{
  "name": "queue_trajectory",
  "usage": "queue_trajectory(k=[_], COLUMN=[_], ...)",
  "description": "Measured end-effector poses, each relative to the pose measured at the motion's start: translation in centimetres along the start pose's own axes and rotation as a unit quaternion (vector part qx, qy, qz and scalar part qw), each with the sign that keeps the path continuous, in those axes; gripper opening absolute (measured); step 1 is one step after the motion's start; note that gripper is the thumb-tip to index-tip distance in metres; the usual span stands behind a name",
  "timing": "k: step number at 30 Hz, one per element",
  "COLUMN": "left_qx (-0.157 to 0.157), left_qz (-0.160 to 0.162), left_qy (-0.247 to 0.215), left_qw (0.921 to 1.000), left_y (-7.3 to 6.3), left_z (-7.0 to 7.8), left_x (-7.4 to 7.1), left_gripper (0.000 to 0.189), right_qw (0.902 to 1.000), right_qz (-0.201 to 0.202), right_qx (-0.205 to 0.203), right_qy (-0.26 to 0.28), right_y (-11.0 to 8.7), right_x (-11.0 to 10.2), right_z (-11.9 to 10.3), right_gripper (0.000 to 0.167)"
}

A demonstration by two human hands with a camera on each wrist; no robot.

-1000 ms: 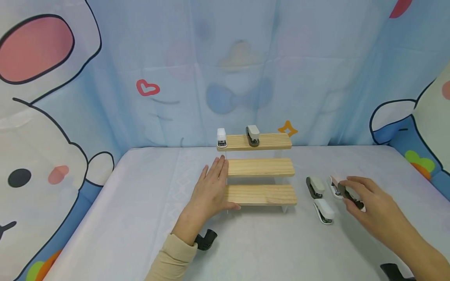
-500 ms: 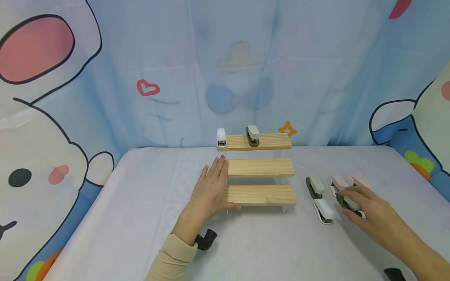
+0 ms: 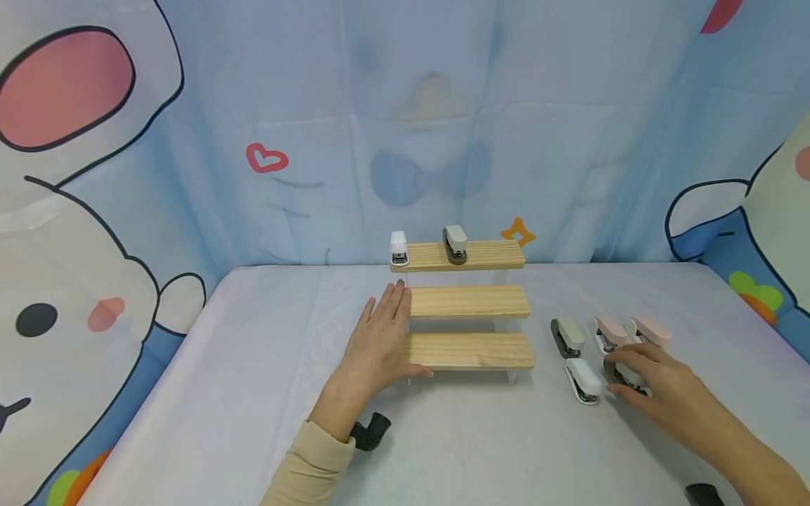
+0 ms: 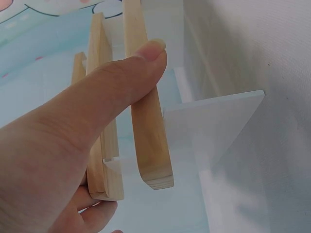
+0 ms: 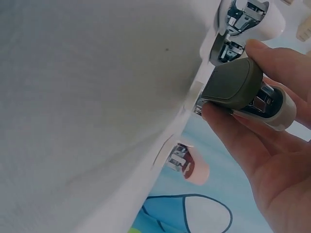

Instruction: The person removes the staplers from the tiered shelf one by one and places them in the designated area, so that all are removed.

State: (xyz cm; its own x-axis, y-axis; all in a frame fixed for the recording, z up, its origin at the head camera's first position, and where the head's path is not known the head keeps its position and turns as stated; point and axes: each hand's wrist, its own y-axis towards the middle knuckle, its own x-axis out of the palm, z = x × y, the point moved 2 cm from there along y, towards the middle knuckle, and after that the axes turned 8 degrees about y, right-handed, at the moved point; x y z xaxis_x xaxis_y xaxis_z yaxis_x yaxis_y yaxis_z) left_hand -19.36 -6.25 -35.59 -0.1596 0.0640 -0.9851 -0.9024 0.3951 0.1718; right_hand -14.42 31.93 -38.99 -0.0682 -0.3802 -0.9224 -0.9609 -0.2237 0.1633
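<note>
My right hand (image 3: 664,386) pinches a mini stapler (image 3: 623,377) with a dark green-grey base and a pale top. In the right wrist view, thumb and fingers lie on either side of the stapler's dark base (image 5: 233,83). Whether it touches the table cannot be told. My left hand (image 3: 376,341) lies along the left end of a three-step wooden shelf (image 3: 468,351), fingers straight. Its thumb (image 4: 121,80) lies across the front of the lowest plank (image 4: 150,141). A white stapler (image 3: 399,249) and a dark-based one (image 3: 455,244) stand on the top step.
Around my right hand are two pink staplers (image 3: 610,330), a pale one with a dark base (image 3: 567,336) and a white one (image 3: 583,379). A white cloth (image 3: 253,393) covers the table. Behind it hangs a blue printed curtain (image 3: 569,105).
My right hand has drawn the dark-based stapler toward the front and slightly left, uncovering both pink staplers. The left hand and the shelf have stayed still.
</note>
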Motion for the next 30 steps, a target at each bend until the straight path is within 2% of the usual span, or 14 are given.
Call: queue_trajectory(k=[6,13,25,30], left_qx=[0.000,0.000,-0.003,-0.002], left_qz=[0.002,0.003,-0.003,-0.003], left_qy=[0.003,0.010,0.007,0.010], left_qw=[1.0000,0.9999,1.0000,0.9999], left_y=[0.03,-0.03,0.02,0.04], left_z=[0.00,0.00,-0.01,0.01], left_x=[0.00,0.01,0.00,-0.02], left_gripper=[0.133,0.132,0.133,0.133], right_qw=[0.9999,0.9989,0.9983,0.9982], right_qz=[0.012,-0.031,-0.054,-0.053], right_qx=[-0.008,0.034,0.019,0.028], right_qy=[-0.003,0.009,-0.007,-0.007], right_y=[0.13,0.56,0.59,0.54], right_x=[0.21,0.51,-0.05,0.05], right_z=[0.19,0.49,0.33,0.46], right_gripper=[0.043,0.046,0.053,0.052])
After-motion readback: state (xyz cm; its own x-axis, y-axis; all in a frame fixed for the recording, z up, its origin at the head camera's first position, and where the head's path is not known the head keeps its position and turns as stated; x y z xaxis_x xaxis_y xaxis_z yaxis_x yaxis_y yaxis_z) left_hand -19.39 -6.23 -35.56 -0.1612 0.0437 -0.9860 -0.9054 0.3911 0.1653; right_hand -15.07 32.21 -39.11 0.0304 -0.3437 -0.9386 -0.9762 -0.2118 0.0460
